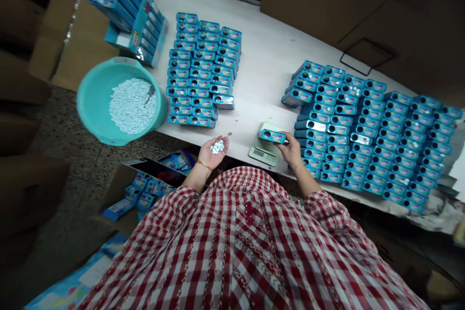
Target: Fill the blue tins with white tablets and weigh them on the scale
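My left hand (212, 154), palm up and cupped, holds a small heap of white pellets (217, 147) at the table's front edge. My right hand (291, 149) grips the right end of a blue box (271, 136) with a round dark hole in its top. That box is upright over a pale kitchen scale (263, 156); whether its full weight rests there I cannot tell. To the left, a turquoise tub (89, 106) contains many more white pellets (132, 106), with a scoop-like handle (149, 96) sticking out of them.
Rows of blue boxes (201, 65) stand left of the scale, and a larger block (363, 131) stands right of it. A display carton (134, 38) of blue packs is at the back left. Below the table edge sits an open cardboard box (119, 189). Large brown cartons (308, 5) line the back.
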Available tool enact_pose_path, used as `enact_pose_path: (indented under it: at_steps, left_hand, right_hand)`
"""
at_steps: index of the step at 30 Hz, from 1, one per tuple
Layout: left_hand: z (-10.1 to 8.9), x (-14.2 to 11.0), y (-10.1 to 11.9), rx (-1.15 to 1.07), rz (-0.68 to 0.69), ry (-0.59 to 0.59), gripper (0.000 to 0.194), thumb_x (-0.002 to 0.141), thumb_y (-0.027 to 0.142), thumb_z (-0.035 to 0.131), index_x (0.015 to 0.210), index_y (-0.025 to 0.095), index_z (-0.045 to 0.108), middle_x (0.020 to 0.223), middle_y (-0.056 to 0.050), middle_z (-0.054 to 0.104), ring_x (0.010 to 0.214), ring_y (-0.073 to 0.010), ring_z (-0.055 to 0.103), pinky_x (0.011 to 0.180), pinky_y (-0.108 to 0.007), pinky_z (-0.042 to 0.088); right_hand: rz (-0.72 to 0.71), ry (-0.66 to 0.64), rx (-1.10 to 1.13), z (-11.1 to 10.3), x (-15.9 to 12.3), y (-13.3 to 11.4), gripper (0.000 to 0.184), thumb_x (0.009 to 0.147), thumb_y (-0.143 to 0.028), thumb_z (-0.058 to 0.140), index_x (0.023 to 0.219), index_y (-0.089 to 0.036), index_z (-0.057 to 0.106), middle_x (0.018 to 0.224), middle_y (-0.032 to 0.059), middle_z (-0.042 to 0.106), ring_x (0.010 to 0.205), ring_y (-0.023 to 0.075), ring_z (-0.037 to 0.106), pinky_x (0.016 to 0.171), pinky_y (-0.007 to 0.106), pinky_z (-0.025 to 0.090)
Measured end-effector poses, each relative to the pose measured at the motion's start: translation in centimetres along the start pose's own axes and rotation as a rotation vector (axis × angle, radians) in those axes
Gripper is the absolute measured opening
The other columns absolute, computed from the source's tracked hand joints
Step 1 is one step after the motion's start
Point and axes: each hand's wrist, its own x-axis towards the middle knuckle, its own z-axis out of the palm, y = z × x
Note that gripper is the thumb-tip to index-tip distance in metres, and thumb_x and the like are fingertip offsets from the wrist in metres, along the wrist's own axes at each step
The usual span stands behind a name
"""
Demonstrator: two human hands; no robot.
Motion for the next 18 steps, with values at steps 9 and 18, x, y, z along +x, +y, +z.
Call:
enact_pose_path:
  at_steps: [9,18]
  left_hand:
    - [-2.1,-1.2,1.4,-0.114,0.071,0.047,0.02,0.083,0.014,0.042,0.081,0.009,0.061,0.08,-0.013,0.067,0.078,-0.018,0.066,0.066,-0.028,0.056]
    - [-2.0,-0.4,0.9,-0.138,0.042,0.115,0.02,0.083,0.013,0.041,0.083,0.008,0.06,0.078,-0.014,0.066,0.077,-0.0189,0.066,0.065,-0.03,0.056]
  right_hand:
    - [-0.074,-0.164,-0.044,13.4,9.2,-7.2,0.036,0.076,-0.026,0.053,0.111,-0.016,0.054,0.11,0.0102,0.058,0.094,0.0193,0.057,0.083,0.034,0.049]
    - [-0.023,0.285,-0.739,-2.2,12.2,-2.2,0.032,0.081,-0.026,0.047,0.11,-0.017,0.058,0.122,0.0143,0.049,0.112,0.0285,0.039,0.092,0.046,0.033]
